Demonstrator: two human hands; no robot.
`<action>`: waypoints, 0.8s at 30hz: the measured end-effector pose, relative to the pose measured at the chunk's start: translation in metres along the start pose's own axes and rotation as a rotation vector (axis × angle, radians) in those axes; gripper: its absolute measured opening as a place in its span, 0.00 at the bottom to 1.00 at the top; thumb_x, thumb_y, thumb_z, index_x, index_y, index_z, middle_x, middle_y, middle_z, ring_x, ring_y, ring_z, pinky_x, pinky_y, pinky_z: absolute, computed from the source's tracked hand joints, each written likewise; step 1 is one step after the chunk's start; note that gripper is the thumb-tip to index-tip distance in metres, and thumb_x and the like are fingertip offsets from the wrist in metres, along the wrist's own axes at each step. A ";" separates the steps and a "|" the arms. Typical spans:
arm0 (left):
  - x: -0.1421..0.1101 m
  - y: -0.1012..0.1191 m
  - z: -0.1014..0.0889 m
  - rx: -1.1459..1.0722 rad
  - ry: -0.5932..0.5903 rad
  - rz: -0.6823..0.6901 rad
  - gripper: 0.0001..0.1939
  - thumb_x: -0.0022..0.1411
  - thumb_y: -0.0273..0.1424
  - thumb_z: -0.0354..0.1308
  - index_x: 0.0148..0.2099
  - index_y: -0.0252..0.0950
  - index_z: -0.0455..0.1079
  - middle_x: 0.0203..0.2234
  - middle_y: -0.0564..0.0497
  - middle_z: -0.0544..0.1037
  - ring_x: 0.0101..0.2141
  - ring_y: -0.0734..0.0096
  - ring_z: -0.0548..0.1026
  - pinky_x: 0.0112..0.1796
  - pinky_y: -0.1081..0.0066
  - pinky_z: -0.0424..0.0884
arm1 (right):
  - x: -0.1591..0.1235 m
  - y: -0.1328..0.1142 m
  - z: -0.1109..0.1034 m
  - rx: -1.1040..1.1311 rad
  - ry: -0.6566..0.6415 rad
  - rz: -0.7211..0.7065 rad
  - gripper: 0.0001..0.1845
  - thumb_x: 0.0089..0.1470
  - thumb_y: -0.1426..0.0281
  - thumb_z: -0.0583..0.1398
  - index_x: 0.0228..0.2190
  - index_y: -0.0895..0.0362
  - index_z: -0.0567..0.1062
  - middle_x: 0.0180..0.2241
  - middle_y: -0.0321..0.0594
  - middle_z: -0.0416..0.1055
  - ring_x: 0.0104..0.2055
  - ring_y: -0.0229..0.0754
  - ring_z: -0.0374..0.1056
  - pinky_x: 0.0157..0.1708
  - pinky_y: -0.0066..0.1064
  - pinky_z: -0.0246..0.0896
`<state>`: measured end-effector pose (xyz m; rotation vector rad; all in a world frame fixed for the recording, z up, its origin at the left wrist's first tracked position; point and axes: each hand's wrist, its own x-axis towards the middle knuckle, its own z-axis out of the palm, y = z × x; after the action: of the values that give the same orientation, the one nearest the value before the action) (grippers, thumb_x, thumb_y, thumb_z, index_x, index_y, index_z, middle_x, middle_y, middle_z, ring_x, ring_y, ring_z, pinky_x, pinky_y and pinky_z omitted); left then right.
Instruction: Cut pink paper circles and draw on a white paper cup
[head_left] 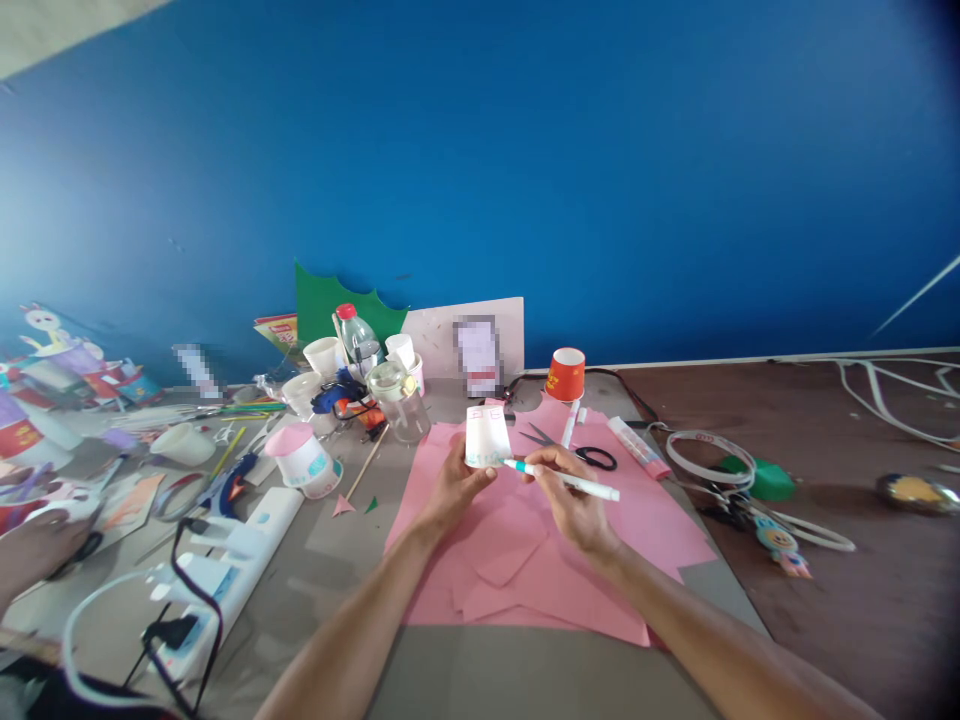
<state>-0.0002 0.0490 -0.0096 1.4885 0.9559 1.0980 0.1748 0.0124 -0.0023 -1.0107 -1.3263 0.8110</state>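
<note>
My left hand (456, 480) is closed around the lower left side of an upside-down white paper cup (487, 432). Small red window-like squares are drawn near the cup's top, and teal marks run along its lower rim. Between the fingers of my right hand (574, 500) is a white marker (581, 485) with a teal end, its tip at the cup's lower right edge. Pink paper sheets (510, 570) lie beneath both hands. Just beyond my right hand are black-handled scissors (596, 458) and a glue stick (637, 448).
A red paper cup (566, 375) stands behind the pink sheets. To the left are a pink-topped cup (306, 460), a glass jar (401, 405) and a white power strip (232, 590) with cords. Another person's hand (45, 550) is at far left. Coiled white cable (712, 460) lies right.
</note>
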 end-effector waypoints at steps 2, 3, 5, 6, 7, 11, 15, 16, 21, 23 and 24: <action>0.000 0.000 0.000 -0.005 -0.005 0.006 0.31 0.52 0.47 0.63 0.54 0.35 0.65 0.41 0.45 0.72 0.41 0.60 0.69 0.40 0.68 0.65 | 0.000 0.000 0.000 -0.001 0.010 0.002 0.08 0.54 0.67 0.55 0.26 0.54 0.71 0.23 0.36 0.71 0.26 0.40 0.65 0.25 0.30 0.60; 0.000 0.000 0.000 -0.007 -0.004 0.008 0.31 0.52 0.47 0.63 0.54 0.35 0.65 0.42 0.45 0.72 0.41 0.60 0.69 0.40 0.68 0.65 | 0.000 0.000 0.000 -0.002 0.012 0.005 0.08 0.54 0.67 0.55 0.26 0.54 0.71 0.23 0.35 0.71 0.25 0.40 0.65 0.25 0.30 0.60; 0.000 0.000 0.000 -0.011 -0.002 0.006 0.32 0.52 0.47 0.63 0.54 0.35 0.64 0.42 0.45 0.72 0.41 0.60 0.69 0.40 0.68 0.65 | 0.000 0.000 0.000 -0.005 0.014 0.011 0.08 0.54 0.67 0.55 0.26 0.54 0.71 0.23 0.35 0.71 0.25 0.39 0.65 0.25 0.29 0.60; 0.000 -0.001 0.000 -0.012 -0.001 0.003 0.32 0.52 0.47 0.63 0.54 0.35 0.64 0.42 0.45 0.71 0.41 0.60 0.69 0.40 0.68 0.66 | 0.000 0.000 0.000 -0.006 0.012 0.013 0.08 0.54 0.67 0.55 0.26 0.54 0.71 0.23 0.35 0.71 0.25 0.39 0.65 0.24 0.29 0.60; 0.001 -0.001 0.000 -0.011 0.000 0.000 0.32 0.52 0.47 0.63 0.54 0.35 0.64 0.42 0.45 0.71 0.41 0.60 0.69 0.40 0.68 0.66 | 0.000 0.000 0.000 -0.007 0.010 0.014 0.08 0.54 0.67 0.55 0.26 0.54 0.71 0.23 0.36 0.71 0.25 0.39 0.65 0.24 0.29 0.60; 0.001 -0.002 0.000 -0.010 0.006 -0.001 0.31 0.52 0.46 0.63 0.53 0.35 0.65 0.41 0.45 0.71 0.41 0.60 0.69 0.40 0.68 0.66 | -0.001 0.000 0.001 0.003 0.007 0.010 0.08 0.53 0.67 0.56 0.26 0.54 0.72 0.23 0.36 0.71 0.26 0.40 0.66 0.25 0.30 0.60; 0.000 0.002 0.002 -0.046 -0.003 -0.002 0.30 0.52 0.46 0.63 0.52 0.35 0.65 0.39 0.46 0.71 0.39 0.62 0.70 0.39 0.68 0.66 | -0.002 0.000 0.002 0.018 -0.003 0.020 0.08 0.54 0.67 0.56 0.27 0.54 0.72 0.23 0.36 0.71 0.27 0.41 0.67 0.26 0.31 0.60; 0.000 0.003 0.002 -0.052 -0.006 -0.002 0.30 0.52 0.47 0.63 0.52 0.35 0.65 0.39 0.47 0.71 0.39 0.62 0.70 0.39 0.68 0.66 | -0.002 0.000 0.002 0.019 -0.003 0.021 0.08 0.54 0.67 0.55 0.27 0.54 0.72 0.24 0.36 0.71 0.27 0.41 0.67 0.26 0.31 0.60; 0.000 0.006 0.004 -0.060 -0.005 -0.006 0.30 0.50 0.48 0.64 0.51 0.36 0.65 0.39 0.47 0.72 0.40 0.61 0.70 0.40 0.67 0.67 | -0.003 0.000 0.003 0.014 -0.008 0.011 0.08 0.54 0.67 0.55 0.27 0.54 0.73 0.24 0.36 0.72 0.27 0.41 0.67 0.25 0.31 0.60; 0.000 0.005 0.003 -0.057 -0.010 -0.008 0.31 0.50 0.48 0.64 0.51 0.36 0.65 0.40 0.47 0.72 0.40 0.60 0.70 0.40 0.67 0.67 | -0.003 0.000 0.003 0.018 -0.008 0.008 0.08 0.54 0.67 0.56 0.27 0.54 0.73 0.24 0.36 0.72 0.27 0.41 0.67 0.25 0.31 0.60; 0.000 0.005 0.003 -0.054 -0.011 -0.007 0.31 0.50 0.48 0.64 0.51 0.36 0.65 0.40 0.47 0.72 0.41 0.60 0.70 0.40 0.67 0.67 | -0.003 0.000 0.003 0.025 -0.005 0.009 0.08 0.54 0.67 0.56 0.27 0.54 0.72 0.24 0.37 0.72 0.27 0.41 0.67 0.25 0.31 0.60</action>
<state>0.0029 0.0476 -0.0049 1.4449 0.9167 1.1012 0.1715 0.0099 -0.0032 -0.9960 -1.3134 0.8349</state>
